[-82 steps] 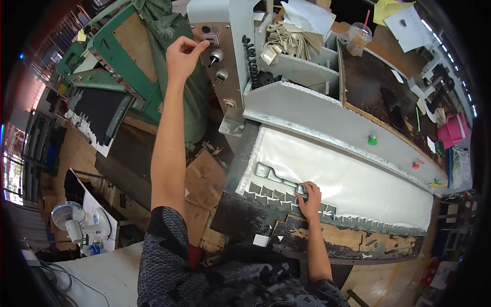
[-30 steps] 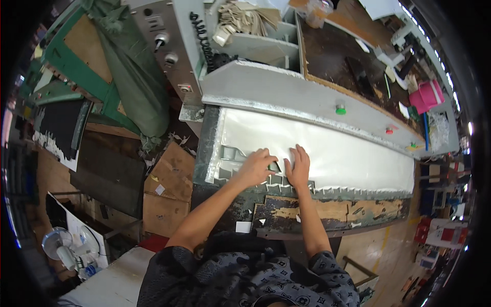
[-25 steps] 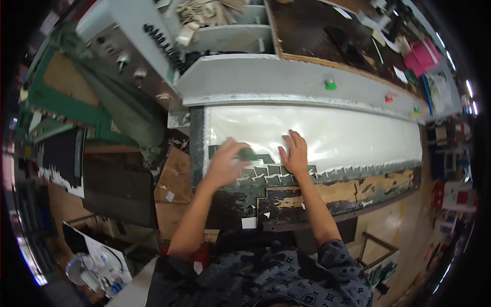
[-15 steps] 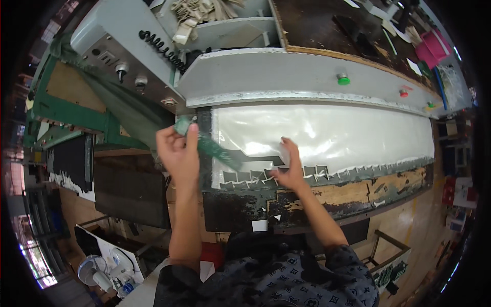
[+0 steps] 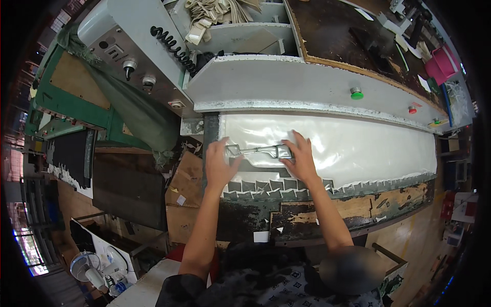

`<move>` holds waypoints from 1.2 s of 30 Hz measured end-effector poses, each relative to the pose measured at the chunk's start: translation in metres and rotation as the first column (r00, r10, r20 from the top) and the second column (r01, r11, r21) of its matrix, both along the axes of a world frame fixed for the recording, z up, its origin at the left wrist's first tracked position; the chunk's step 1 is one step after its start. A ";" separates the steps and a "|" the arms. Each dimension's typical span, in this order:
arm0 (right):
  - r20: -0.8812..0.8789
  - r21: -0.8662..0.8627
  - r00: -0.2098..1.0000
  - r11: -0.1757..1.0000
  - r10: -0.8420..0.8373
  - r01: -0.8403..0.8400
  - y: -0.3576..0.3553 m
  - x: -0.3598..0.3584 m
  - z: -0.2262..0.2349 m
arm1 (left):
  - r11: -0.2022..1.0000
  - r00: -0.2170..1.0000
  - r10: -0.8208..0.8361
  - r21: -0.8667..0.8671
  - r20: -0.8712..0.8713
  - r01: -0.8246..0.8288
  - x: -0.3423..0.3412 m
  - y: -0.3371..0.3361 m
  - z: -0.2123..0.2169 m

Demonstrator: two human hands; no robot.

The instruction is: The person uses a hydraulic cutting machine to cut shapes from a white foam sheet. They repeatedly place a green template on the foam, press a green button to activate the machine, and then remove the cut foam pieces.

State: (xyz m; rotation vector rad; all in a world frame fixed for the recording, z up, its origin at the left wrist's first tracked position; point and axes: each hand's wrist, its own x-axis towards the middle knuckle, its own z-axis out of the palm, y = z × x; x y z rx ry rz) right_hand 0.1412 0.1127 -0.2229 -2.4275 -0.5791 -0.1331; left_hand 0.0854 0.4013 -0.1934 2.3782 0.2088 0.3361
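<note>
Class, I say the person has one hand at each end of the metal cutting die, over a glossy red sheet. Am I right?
Not quite: the head view shows that the sheet is glossy white. The left hand and right hand are at opposite ends of the metal cutting die.

Head-worn fisheye view, looking down on a work surface (image 5: 240, 219)

The left camera of a side-by-side pair faces down and forward along the person's forearms (image 5: 202, 233), with the left hand (image 5: 220, 168) and right hand (image 5: 303, 161) near mid-picture; straight edges bow toward the dark rim, and the floor (image 5: 401, 222) lies farther off.
</note>
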 end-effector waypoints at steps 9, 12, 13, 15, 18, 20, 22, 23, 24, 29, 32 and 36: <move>-0.036 0.200 0.989 0.968 -0.146 0.150 -0.002 -0.044 -0.043 | 0.987 0.988 -0.033 -0.151 0.152 0.056 -0.002 0.020 -0.061; 0.002 0.211 0.985 0.963 -0.171 0.166 -0.002 -0.046 -0.046 | 0.995 0.975 -0.065 -0.064 0.212 0.080 0.000 0.020 -0.062; 0.000 0.227 0.985 0.960 -0.170 0.166 -0.002 -0.046 -0.047 | 0.994 0.977 -0.075 -0.060 0.198 0.088 0.000 0.021 -0.062; -0.002 0.258 0.985 0.951 -0.174 0.168 -0.003 -0.047 -0.046 | 0.993 0.980 -0.099 -0.051 0.170 0.109 0.000 0.023 -0.061; 0.018 0.292 0.984 0.942 -0.180 0.167 -0.001 -0.046 -0.048 | 0.994 0.987 -0.077 -0.069 0.139 0.087 -0.003 0.024 -0.066; 0.032 0.283 0.983 0.945 -0.182 0.165 -0.002 -0.047 -0.051 | 0.993 0.982 -0.048 -0.094 0.183 0.066 -0.002 0.022 -0.069; 0.041 0.259 0.982 0.951 -0.186 0.169 -0.003 -0.048 -0.055 | 0.990 0.979 -0.023 -0.129 0.203 0.050 -0.001 0.020 -0.068; 0.043 0.261 0.981 0.950 -0.187 0.170 -0.002 -0.048 -0.054 | 0.988 0.980 -0.009 -0.150 0.201 0.040 -0.002 0.020 -0.069; 0.045 0.264 0.981 0.949 -0.189 0.170 -0.001 -0.048 -0.053 | 0.985 0.980 0.005 -0.170 0.198 0.029 -0.002 0.020 -0.071; 0.054 0.266 0.980 0.949 -0.190 0.169 -0.001 -0.048 -0.053 | 0.991 0.978 -0.029 -0.119 0.208 0.055 -0.003 0.023 -0.074; 0.060 0.248 0.980 0.954 -0.190 0.170 -0.001 -0.048 -0.053 | 0.988 0.979 -0.027 -0.145 0.201 0.057 -0.003 0.023 -0.075; 0.045 0.248 0.979 0.951 -0.201 0.184 0.000 -0.050 -0.054 | 0.980 0.979 0.004 -0.195 0.203 0.036 -0.002 0.021 -0.071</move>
